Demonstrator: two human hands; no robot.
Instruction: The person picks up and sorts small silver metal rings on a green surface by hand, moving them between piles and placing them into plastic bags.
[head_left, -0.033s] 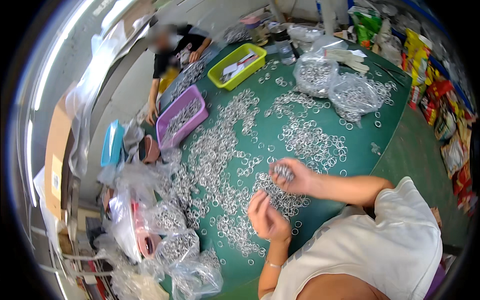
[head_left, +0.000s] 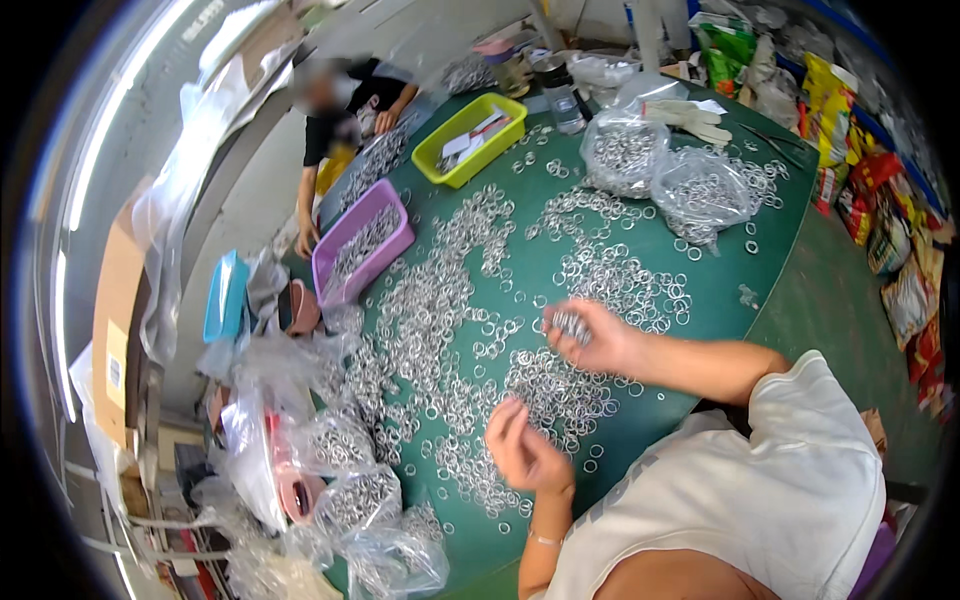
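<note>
My right hand [head_left: 598, 338] is closed around a bunch of silvery metal rings [head_left: 572, 326], held above the table. Lower and to the left, my left hand [head_left: 527, 455] is raised with its fingers loosely bent and the thumb apart; no ring shows in it. Beneath and between the hands lies a dense heap of loose metal rings [head_left: 560, 395]. More rings [head_left: 425, 310] are strewn in a broad band to the left, and another patch [head_left: 620, 280] lies beyond my right hand. All of these rest on a green table [head_left: 720, 300].
A purple basket [head_left: 400, 240] of rings and a yellow-green basket [head_left: 500, 150] stand across the table. Clear bags of rings [head_left: 705, 190] sit at the far right, more bags [head_left: 360, 495] at the near left. Another person's hand [head_left: 306, 240] is beside the purple basket.
My left hand has shifted slightly left and down, its fingers more bent. My right hand still holds the rings, turned a little. The view has shifted slightly.
</note>
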